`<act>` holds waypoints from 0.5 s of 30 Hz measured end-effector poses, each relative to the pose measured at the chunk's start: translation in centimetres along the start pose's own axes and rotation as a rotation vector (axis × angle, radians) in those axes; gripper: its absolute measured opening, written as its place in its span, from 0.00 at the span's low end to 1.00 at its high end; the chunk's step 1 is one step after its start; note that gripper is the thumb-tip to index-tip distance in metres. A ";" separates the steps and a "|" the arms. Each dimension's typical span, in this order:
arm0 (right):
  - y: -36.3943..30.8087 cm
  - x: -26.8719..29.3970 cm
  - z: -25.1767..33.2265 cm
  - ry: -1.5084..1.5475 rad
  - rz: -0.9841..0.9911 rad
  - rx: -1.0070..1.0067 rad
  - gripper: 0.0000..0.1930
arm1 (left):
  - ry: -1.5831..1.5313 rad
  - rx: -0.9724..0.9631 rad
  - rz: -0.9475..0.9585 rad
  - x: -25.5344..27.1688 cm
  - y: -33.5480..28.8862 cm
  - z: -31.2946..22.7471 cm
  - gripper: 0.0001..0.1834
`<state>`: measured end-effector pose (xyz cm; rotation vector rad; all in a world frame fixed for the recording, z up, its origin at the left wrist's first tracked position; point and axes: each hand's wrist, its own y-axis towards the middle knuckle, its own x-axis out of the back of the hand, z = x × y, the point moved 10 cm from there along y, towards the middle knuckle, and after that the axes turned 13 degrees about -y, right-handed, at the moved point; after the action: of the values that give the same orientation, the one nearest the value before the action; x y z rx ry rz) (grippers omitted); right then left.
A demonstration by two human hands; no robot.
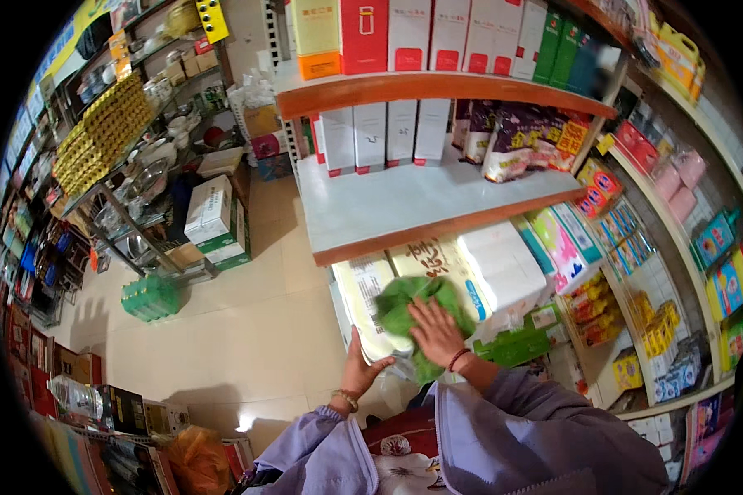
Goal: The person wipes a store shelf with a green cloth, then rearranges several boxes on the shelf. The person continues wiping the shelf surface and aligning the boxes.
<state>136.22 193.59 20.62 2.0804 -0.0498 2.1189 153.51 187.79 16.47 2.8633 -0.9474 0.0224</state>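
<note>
My right hand (pixel 436 332) presses a crumpled green cloth (pixel 409 307) down on the pale yellow wrapped packs of what looks like tissue paper (pixel 363 279). Its fingers lie over the cloth, and a dark red bead bracelet circles the wrist. At the near left corner of the same packs is my left hand (pixel 359 371), thumb and fingers apart, resting along the edge with no object in its grasp. A white wrapped pack (pixel 504 262) sits just right of the yellow ones. Part of the cloth hangs over the packs' front edge.
Above the packs juts a grey shelf (pixel 371 206) with an orange-brown edge, holding tall boxes and purple bags (pixel 524 144). Shelves of bright packages curve along the right. On the tiled floor (pixel 248 305) at left stand a green wrapped bundle (pixel 150 297) and a white-green carton (pixel 215 219).
</note>
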 end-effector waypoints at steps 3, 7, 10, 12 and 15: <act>-0.3 0.0 -5.3 -0.032 -0.011 -0.101 0.29 | -0.084 -0.014 0.041 -0.2 0.5 -0.3 0.60; 5.1 0.1 -7.4 -0.007 0.011 -0.179 0.35 | -0.118 0.021 0.071 -0.9 0.5 -1.0 0.58; 11.4 -0.2 -8.8 -0.012 0.039 -0.271 0.37 | -0.073 0.039 0.054 -0.8 -0.1 -1.3 0.57; 15.5 -0.6 -10.1 -0.036 0.055 -0.351 0.37 | -0.073 0.086 0.045 -0.8 -0.3 -1.4 0.57; 21.5 -0.3 -11.4 0.321 -0.103 -0.255 0.32 | -0.177 0.211 0.035 -0.9 -1.0 -0.3 0.57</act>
<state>121.80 174.00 22.14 1.5534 -0.1579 2.2228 153.38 189.17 16.65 3.0831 -1.0879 -0.1375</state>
